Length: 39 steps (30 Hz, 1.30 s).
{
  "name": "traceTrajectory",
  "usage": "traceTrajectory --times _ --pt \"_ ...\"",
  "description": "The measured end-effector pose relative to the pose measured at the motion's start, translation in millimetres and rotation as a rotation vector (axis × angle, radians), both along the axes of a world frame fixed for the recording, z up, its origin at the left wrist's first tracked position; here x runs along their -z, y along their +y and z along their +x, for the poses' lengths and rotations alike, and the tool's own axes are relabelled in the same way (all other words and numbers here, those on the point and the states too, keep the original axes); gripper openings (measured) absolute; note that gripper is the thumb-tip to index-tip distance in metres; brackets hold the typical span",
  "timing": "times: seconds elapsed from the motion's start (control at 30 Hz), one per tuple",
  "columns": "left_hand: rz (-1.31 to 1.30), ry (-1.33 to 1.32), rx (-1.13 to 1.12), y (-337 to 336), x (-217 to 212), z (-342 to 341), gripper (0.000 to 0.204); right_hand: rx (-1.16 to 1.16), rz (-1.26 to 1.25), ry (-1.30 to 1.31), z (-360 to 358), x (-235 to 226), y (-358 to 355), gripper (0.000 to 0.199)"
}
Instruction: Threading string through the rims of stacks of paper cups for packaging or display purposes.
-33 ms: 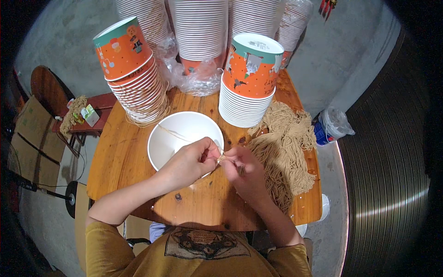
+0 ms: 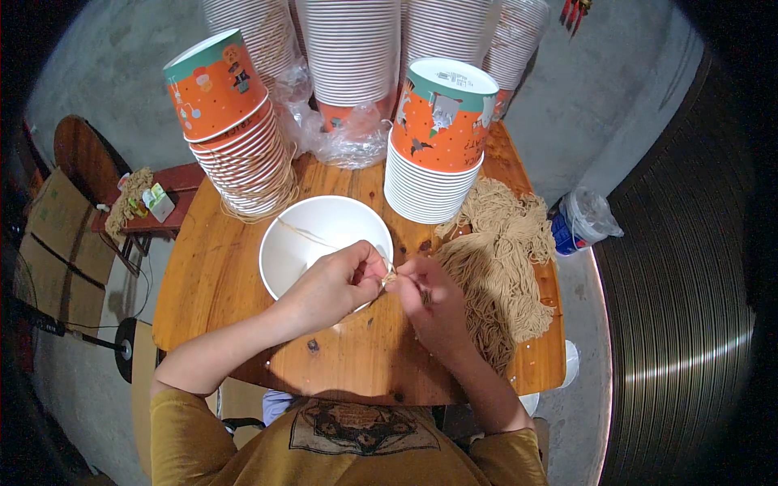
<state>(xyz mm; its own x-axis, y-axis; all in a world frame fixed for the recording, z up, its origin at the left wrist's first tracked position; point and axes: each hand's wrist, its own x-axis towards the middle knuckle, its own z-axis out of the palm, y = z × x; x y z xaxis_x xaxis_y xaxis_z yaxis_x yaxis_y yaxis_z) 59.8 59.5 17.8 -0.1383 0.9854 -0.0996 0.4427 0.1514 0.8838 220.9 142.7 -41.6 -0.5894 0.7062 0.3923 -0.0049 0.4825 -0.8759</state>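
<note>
Over the right rim of a white, round, open container (image 2: pixel 279 243), my hands meet at a length of thin tan string (image 2: pixel 304 235). My left hand (image 2: pixel 336 283) pinches the string between thumb and fingertips. Close against it, my right hand (image 2: pixel 433 296) is closed at a small looped bit of the same string, seemingly a knot. From the fingers the string trails left across the container's inside. To the right of my right hand lies a large heap of tan string (image 2: pixel 510 275) in loose hanks.
Upside-down orange paper buckets stand in a left stack (image 2: pixel 215 89) wound with string and a right stack (image 2: pixel 446 121). Behind them rise tall plastic-wrapped stacks (image 2: pixel 348 49). All rest on a wooden table (image 2: pixel 211 308). A blue pail (image 2: pixel 571 231) stands beyond its right edge.
My right hand's fingers have shifted very slightly at the string. My left hand and everything else look the same.
</note>
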Motion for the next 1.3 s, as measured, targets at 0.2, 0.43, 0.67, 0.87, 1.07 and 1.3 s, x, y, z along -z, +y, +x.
traceTrajectory --times 0.2,0.43,0.67,0.87,1.07,1.3 --pt "-0.001 -0.031 0.000 0.6 0.2 0.2 0.012 0.005 -0.027 -0.060 0.0 -4.8 -3.2 0.009" --pt "0.004 -0.042 0.001 -0.1 -0.5 0.9 0.012 0.046 0.034 -0.034 -2.5 4.9 -2.2 0.007" --pt "-0.007 -0.009 0.022 -1.5 0.5 0.5 0.011 0.049 0.073 -0.128 0.4 -1.5 -2.8 0.008" --pt "0.195 0.351 0.065 -3.4 8.6 -3.1 0.011 0.055 0.036 -0.140 0.5 -7.0 -4.7 0.004" --pt "0.180 0.403 0.064 -4.1 5.5 -2.7 0.011 0.047 0.053 -0.128 1.3 -6.4 -4.5 0.003" --pt "0.077 0.227 0.105 -3.1 -2.1 -4.3 0.015 0.051 0.071 -0.146 1.7 -6.7 -4.2 0.004"
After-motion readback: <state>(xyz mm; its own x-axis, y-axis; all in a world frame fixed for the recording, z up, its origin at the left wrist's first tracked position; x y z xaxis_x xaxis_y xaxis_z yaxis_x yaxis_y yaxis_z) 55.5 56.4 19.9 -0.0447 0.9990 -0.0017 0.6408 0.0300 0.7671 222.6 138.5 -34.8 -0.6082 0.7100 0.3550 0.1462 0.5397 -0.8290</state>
